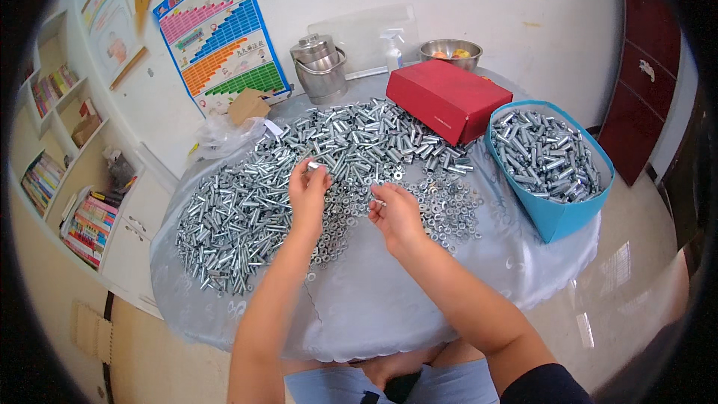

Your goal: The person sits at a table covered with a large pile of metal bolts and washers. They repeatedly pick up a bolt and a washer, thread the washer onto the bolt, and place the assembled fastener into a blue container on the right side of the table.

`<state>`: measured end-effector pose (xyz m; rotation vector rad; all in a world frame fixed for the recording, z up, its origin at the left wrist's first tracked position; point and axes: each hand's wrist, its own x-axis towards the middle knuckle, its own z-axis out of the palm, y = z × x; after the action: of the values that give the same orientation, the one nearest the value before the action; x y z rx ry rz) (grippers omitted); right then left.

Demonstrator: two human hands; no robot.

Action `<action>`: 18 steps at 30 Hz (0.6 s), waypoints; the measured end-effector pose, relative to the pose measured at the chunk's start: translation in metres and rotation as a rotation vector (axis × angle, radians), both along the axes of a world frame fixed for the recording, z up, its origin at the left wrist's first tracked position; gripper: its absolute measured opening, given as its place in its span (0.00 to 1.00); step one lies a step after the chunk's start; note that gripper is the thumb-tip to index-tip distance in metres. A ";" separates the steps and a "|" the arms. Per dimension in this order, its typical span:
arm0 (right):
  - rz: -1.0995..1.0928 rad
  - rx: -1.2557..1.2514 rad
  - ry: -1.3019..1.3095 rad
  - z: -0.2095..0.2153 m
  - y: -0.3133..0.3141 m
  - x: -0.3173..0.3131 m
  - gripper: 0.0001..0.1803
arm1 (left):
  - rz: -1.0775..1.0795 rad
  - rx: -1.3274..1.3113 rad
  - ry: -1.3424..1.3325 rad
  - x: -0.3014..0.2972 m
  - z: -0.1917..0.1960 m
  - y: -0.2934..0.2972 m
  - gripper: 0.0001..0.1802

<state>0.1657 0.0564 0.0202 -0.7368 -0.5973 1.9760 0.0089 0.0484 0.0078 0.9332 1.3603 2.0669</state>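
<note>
Between the fingertips of my left hand (307, 193) is a short silver metal sleeve (314, 166), held above the pile. My right hand (398, 217) is a little to the right, its fingers pinched on a small silvery piece (381, 203) that looks like a washer, mostly covered by the fingers. Beneath and beyond both hands spreads a wide heap of metal sleeve anchors (247, 209), reaching from the left side of the table to the back. Loose flat washers (449, 206) lie nearer me, around and below my hands.
A light blue bin (561, 218) full of similar metal anchors stands at the right edge. A red box (449, 93) lies behind the heap. Farther back are a lidded steel pot (320, 71), a spray bottle (393, 54), a steel bowl (430, 51) with fruit and a plastic bag (228, 137).
</note>
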 end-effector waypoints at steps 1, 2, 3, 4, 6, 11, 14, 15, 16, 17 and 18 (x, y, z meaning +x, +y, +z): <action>-0.017 0.040 -0.043 0.001 -0.002 0.001 0.06 | 0.048 0.043 0.014 0.008 0.000 -0.014 0.15; -0.035 0.111 -0.067 0.000 -0.002 0.001 0.08 | 0.094 0.085 0.027 0.013 -0.004 -0.025 0.14; -0.039 0.190 -0.097 -0.001 -0.002 -0.001 0.09 | 0.130 0.128 0.063 0.016 -0.009 -0.036 0.10; -0.043 0.267 -0.128 -0.001 -0.002 -0.003 0.11 | 0.090 0.123 0.058 0.017 -0.009 -0.040 0.09; -0.065 0.396 -0.153 0.005 -0.001 -0.003 0.13 | 0.014 0.111 0.047 0.021 -0.006 -0.048 0.07; -0.123 0.611 -0.189 0.010 -0.002 -0.004 0.12 | -0.234 -0.002 -0.015 0.038 -0.012 -0.055 0.10; -0.202 0.748 -0.275 0.005 0.002 -0.002 0.12 | -0.299 -0.025 0.017 0.046 -0.010 -0.052 0.10; -0.224 0.801 -0.307 0.005 0.003 -0.003 0.12 | -0.313 -0.003 0.021 0.044 -0.011 -0.052 0.12; -0.251 0.848 -0.346 0.006 0.003 -0.002 0.11 | -0.314 0.005 0.008 0.043 -0.011 -0.053 0.12; -0.278 0.895 -0.385 0.006 0.002 -0.001 0.11 | -0.316 0.013 -0.004 0.043 -0.010 -0.054 0.12; -0.306 0.941 -0.425 0.006 0.002 0.000 0.10 | -0.318 0.021 -0.017 0.043 -0.011 -0.055 0.12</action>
<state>0.1654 0.0579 0.0262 -0.5796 -1.4322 1.0522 0.0524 -0.0063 -0.0032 1.0627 1.1015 1.8455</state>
